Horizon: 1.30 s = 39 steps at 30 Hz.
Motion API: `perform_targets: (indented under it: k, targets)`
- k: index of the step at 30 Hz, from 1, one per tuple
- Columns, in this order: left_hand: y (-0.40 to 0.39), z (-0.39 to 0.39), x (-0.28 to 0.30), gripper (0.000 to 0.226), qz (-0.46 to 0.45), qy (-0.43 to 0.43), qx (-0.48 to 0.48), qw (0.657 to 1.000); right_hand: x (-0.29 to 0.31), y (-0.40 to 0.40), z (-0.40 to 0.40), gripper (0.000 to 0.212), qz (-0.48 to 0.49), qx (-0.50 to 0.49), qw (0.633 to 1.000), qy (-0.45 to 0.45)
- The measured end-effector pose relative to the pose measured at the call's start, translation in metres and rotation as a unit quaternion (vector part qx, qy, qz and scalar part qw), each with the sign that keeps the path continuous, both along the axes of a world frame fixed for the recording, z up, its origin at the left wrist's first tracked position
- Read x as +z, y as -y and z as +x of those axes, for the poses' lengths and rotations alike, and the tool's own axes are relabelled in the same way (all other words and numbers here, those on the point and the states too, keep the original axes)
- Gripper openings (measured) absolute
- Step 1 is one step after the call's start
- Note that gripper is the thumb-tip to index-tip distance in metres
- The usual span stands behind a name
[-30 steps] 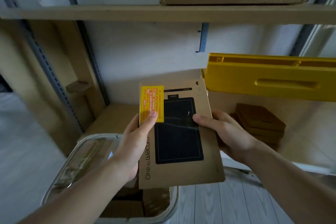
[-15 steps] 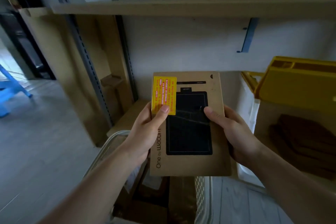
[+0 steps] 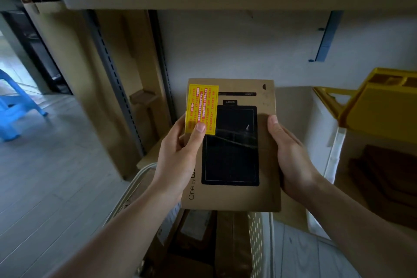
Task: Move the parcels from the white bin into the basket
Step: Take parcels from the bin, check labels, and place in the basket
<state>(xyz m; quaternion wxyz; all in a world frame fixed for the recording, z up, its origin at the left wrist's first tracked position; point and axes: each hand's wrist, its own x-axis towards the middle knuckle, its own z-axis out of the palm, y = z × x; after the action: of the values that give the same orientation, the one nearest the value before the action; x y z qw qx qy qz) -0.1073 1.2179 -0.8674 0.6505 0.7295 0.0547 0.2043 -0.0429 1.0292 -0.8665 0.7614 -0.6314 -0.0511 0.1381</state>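
Above the basket: a flat cardboard parcel (image 3: pixel 234 146) is held face-up in mid-air, clear of every shelf and of the white bin (image 3: pixel 325 142) to its right.
Parcel: printed with a dark tablet outline and bearing a yellow sticker (image 3: pixel 201 109) at its upper left corner; the long axis runs away from the person, roughly in line with the forearms.
Left hand (image 3: pixel 178 160): grips the left long edge, thumb laid over the top face with its tip on the sticker; the fingers pass underneath and cannot be seen.
Right hand (image 3: pixel 293 160): grips the right long edge, thumb on the top face, fingers curled beneath (hidden by the box).
Basket (image 3: pixel 257 235): pale perforated wall directly below the parcel's near end, with other brown parcels already lying inside.
Governing relation: the parcel sits squarely between the two hands and over the basket opening, so the drop is straight down; neither hand is markedly nearer.
Judgement: tilting the near end down first would likely let the box slide in beside the packages.
Background: wooden shelf (image 3: pixel 203 0), yellow crate (image 3: pixel 383 108), blue stool (image 3: pixel 13 106).
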Motion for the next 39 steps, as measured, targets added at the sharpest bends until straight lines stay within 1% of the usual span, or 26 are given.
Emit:
perform_targets:
  k: [2, 5, 8, 15, 20, 21, 23, 26, 28, 29, 31, 32, 34, 36, 39]
  targets:
    - [0.0, 0.0, 0.001, 0.054, 0.008, 0.024, 0.027, 0.999, 0.002, -0.002, 0.001, 0.049, 0.002, -0.014, 1.0, -0.014]
    - [-0.003, 0.004, 0.0, 0.046, 0.015, 0.052, 0.059, 0.997, 0.006, -0.002, 0.003, 0.053, 0.009, -0.015, 0.999, -0.036]
    - [-0.005, 0.007, -0.004, 0.042, 0.018, 0.065, 0.076, 0.995, 0.005, -0.003, 0.004, 0.049, -0.022, -0.013, 0.999, -0.046]
    - [-0.007, 0.009, -0.019, 0.062, 0.028, 0.066, 0.099, 0.992, -0.001, -0.007, 0.004, 0.049, -0.067, -0.018, 0.996, -0.059]
    - [0.002, 0.015, -0.022, 0.058, 0.075, 0.071, 0.136, 0.985, 0.0, -0.008, 0.005, 0.049, -0.086, -0.04, 0.993, -0.065]
    - [0.002, 0.017, -0.024, 0.06, 0.077, 0.067, 0.144, 0.984, 0.001, -0.008, 0.005, 0.046, -0.09, -0.042, 0.993, -0.063]
    - [0.002, 0.02, -0.028, 0.07, 0.089, 0.055, 0.155, 0.982, 0.002, -0.008, 0.005, 0.041, -0.093, -0.048, 0.993, -0.061]
    - [0.005, 0.021, -0.031, 0.078, 0.136, 0.031, 0.174, 0.975, 0.001, -0.006, 0.006, 0.04, -0.082, -0.047, 0.994, -0.056]
    - [0.008, 0.02, -0.032, 0.093, 0.141, 0.018, 0.16, 0.977, -0.002, -0.005, 0.008, 0.035, -0.043, -0.029, 0.997, -0.053]
    - [0.009, 0.019, -0.033, 0.103, 0.128, 0.015, 0.141, 0.982, -0.003, -0.005, 0.009, 0.032, -0.016, -0.009, 0.999, -0.049]
    - [0.011, 0.019, -0.034, 0.117, 0.113, 0.017, 0.099, 0.989, -0.007, -0.004, 0.012, 0.035, 0.041, 0.044, 0.997, -0.038]
    - [0.012, 0.02, -0.035, 0.121, 0.115, 0.009, 0.08, 0.99, -0.008, -0.004, 0.012, 0.039, 0.062, 0.074, 0.995, -0.028]
    - [0.014, 0.022, -0.037, 0.123, 0.099, -0.014, 0.046, 0.994, -0.009, -0.005, 0.013, 0.04, 0.079, 0.13, 0.988, 0.006]
    - [0.013, 0.024, -0.04, 0.126, 0.049, -0.012, 0.012, 0.999, -0.008, -0.006, 0.013, 0.039, 0.072, 0.149, 0.986, 0.035]
    - [0.01, 0.026, -0.043, 0.129, 0.024, -0.014, -0.012, 1.0, -0.009, -0.008, 0.014, 0.04, 0.078, 0.168, 0.981, 0.052]
